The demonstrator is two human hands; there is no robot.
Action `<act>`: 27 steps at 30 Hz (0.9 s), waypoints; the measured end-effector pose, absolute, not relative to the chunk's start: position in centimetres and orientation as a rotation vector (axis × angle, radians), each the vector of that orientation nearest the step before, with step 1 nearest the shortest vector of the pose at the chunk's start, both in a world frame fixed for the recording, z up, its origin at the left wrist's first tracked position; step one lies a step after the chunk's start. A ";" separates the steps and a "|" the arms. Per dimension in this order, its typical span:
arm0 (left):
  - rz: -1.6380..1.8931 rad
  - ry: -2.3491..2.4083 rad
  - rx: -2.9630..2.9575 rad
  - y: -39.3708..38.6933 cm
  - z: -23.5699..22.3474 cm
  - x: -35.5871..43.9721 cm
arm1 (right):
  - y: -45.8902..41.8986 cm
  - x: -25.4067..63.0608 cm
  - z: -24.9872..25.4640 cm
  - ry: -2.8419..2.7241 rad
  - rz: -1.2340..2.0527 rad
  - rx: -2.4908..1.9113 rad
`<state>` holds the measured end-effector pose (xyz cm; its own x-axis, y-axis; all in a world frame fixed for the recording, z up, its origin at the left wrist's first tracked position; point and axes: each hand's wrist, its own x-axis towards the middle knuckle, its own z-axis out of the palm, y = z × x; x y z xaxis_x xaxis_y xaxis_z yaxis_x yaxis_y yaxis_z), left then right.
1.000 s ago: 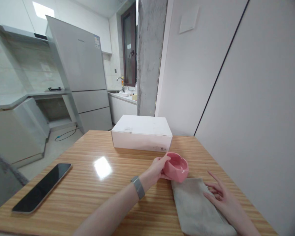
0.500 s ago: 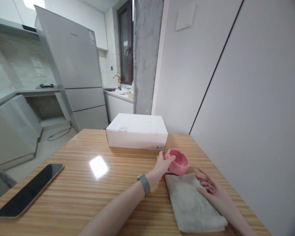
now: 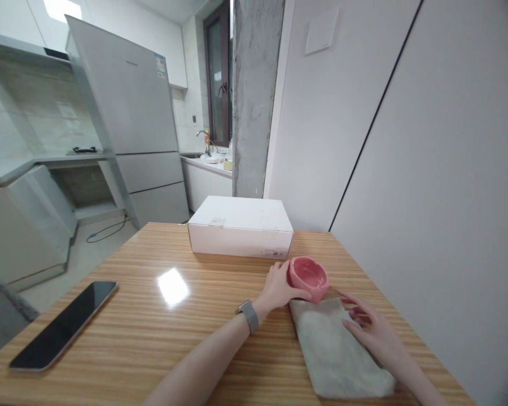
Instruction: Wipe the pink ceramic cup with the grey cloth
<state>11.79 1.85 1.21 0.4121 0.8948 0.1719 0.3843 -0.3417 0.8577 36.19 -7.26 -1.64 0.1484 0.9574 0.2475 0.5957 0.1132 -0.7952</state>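
Observation:
A pink ashtray [image 3: 308, 276] with a notched rim stands at the far edge of a folded grey-green cloth [image 3: 338, 349]. My left hand [image 3: 281, 286], with a watch on its wrist, grips the ashtray from the left. Its thumb lies along the front of the outer wall, and the fingertips are partly hidden behind the ashtray. Over the cloth's right edge is my right hand [image 3: 366, 324], fingers apart and loosely bent, the thumb on or just above the cloth. Nothing shows in its grasp.
A white box [image 3: 241, 228] sits at the back of the wooden table [image 3: 144, 338]. A dark phone [image 3: 65, 324] lies at the left. The white wall [image 3: 440, 197] runs along the table's right side. Beyond are a fridge [image 3: 131, 101] and a sink counter.
My left thumb has gone from inside the ashtray's rim to its outer front wall. My right hand stays by the cloth's right edge. The view has shifted slightly.

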 end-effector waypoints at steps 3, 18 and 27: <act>0.853 1.100 1.943 2.3 1.0 11.7 | -6.6 35.8 -0.1 -1.451 0.553 -1.561; 0.604 1.509 2.733 -8.0 1.5 2.4 | -11.8 17.9 0.2 -1.596 0.356 -1.412; 0.439 1.774 2.500 -11.2 -1.0 -2.1 | -12.5 13.8 -2.6 -2.059 -0.070 -1.467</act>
